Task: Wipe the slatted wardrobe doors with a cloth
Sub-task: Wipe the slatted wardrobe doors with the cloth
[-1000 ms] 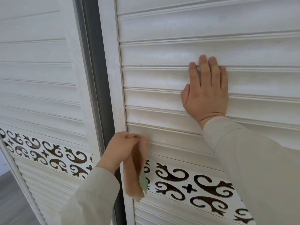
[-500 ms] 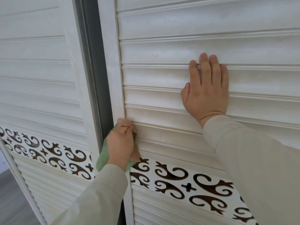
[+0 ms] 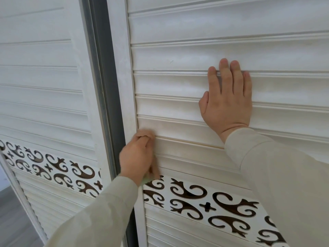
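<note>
Plainly the right hand (image 3: 227,98) is there to steady things: it lies flat on the right-hand slatted door (image 3: 195,56), well above the scrollwork band (image 3: 204,202), palm down and fingers straight and close together, the fingertips (image 3: 223,64) reaching over the ridge between two slats. Nothing is held in it. I judge that this bracing keeps the panel from giving or sliding while the other hand rubs against it.

Lower down, just above the left end of the scrollwork band, the left hand (image 3: 138,156) is curled into a loose fist around the cloth (image 3: 148,177), its knuckles pushed up to the door where the slats meet the white upright frame (image 3: 122,86). Most of the cloth is hidden behind the fist; only a pinkish fold along the door side of the hand and a pale green edge just above the band's top edge show. Bunching it this way probably lets the person drive a small wad of fabric into the groove between slats, where a flat palm would skim over.

Both forearms, in pale long sleeves (image 3: 277,184), rise from below the band, the left one steep and close to the frame, the right one coming in from the lower right at a slant. The wrist of the right hand is bent back so the palm sits flush. Left of the frame, past a grey gap, stands the other slatted door (image 3: 41,86).
</note>
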Demonstrator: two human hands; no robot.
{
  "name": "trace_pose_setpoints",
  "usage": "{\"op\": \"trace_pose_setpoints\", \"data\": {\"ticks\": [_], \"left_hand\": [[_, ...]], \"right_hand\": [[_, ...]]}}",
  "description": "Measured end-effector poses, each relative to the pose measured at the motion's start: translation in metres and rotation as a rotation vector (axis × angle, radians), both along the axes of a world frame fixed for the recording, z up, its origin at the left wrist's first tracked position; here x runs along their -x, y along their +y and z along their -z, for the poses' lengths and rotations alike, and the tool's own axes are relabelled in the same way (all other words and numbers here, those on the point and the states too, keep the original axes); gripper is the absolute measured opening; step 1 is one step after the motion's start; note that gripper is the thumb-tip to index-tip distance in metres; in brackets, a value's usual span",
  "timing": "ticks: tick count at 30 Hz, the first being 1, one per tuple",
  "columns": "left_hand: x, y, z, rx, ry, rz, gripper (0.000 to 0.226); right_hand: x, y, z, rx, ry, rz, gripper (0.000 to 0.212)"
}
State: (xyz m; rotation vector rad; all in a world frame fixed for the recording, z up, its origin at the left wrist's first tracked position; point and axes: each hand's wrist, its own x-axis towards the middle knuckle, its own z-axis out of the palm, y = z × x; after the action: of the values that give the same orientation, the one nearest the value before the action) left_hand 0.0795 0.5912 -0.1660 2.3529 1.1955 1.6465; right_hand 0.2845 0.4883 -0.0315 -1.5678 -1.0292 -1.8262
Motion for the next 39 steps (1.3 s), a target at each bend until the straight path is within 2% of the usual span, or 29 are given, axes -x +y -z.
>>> {"op": "trace_pose_setpoints", "data": {"ticks": [3, 6, 10, 13, 15, 18, 20, 22, 24, 26, 28, 32, 35, 39], "left_hand": [[0.013, 0.012, 0.002, 0.026, -0.043, -0.018, 0.015], [-0.009, 0.003, 0.004, -0.147, -0.041, 0.125, 0.012], [-0.037, -0.029, 0.004, -0.197, 0.071, 0.238, 0.014], [-0.023, -0.03, 0.005, -0.06, 0.146, 0.165, 0.025], [0.0, -0.015, 0.006, 0.056, 0.093, 0.04, 0.031], [0.002, -0.013, 0.004, 0.063, 0.023, 0.019, 0.023], [-0.025, -0.031, 0.005, -0.07, 0.068, 0.17, 0.017], [-0.055, -0.054, 0.007, -0.203, 0.132, 0.359, 0.023], [-0.068, -0.065, 0.005, -0.247, 0.207, 0.424, 0.027], [-0.061, -0.058, 0.001, -0.243, 0.222, 0.381, 0.024], [-0.042, -0.041, 0.002, -0.208, 0.159, 0.272, 0.023], [-0.008, -0.009, 0.003, -0.041, 0.059, 0.07, 0.026], [-0.019, -0.015, 0.001, -0.056, 0.049, 0.106, 0.022], [-0.055, -0.047, 0.001, -0.185, 0.131, 0.307, 0.021]], "right_hand": [[0.001, 0.001, 0.0, -0.002, -0.004, 0.001, 0.049], [0.001, 0.004, 0.0, 0.001, 0.0, 0.002, 0.049], [0.002, 0.004, 0.0, 0.0, -0.008, 0.0, 0.049], [0.003, 0.003, 0.0, 0.004, -0.006, -0.003, 0.049], [0.004, 0.004, 0.0, 0.006, -0.006, -0.008, 0.049], [0.004, 0.006, 0.0, 0.014, -0.001, -0.008, 0.049], [0.005, 0.008, 0.0, 0.015, -0.003, 0.003, 0.049], [0.006, 0.009, 0.0, 0.011, -0.007, 0.0, 0.048], [0.006, 0.008, 0.0, 0.013, -0.005, -0.006, 0.048], [0.007, 0.008, -0.001, 0.023, -0.002, -0.007, 0.048], [0.009, 0.007, -0.001, 0.037, 0.006, -0.015, 0.049], [0.011, 0.01, -0.001, 0.039, 0.002, -0.005, 0.049], [0.012, 0.014, -0.001, 0.036, -0.003, 0.004, 0.048], [0.014, 0.017, -0.001, 0.03, -0.001, 0.023, 0.048]]}}
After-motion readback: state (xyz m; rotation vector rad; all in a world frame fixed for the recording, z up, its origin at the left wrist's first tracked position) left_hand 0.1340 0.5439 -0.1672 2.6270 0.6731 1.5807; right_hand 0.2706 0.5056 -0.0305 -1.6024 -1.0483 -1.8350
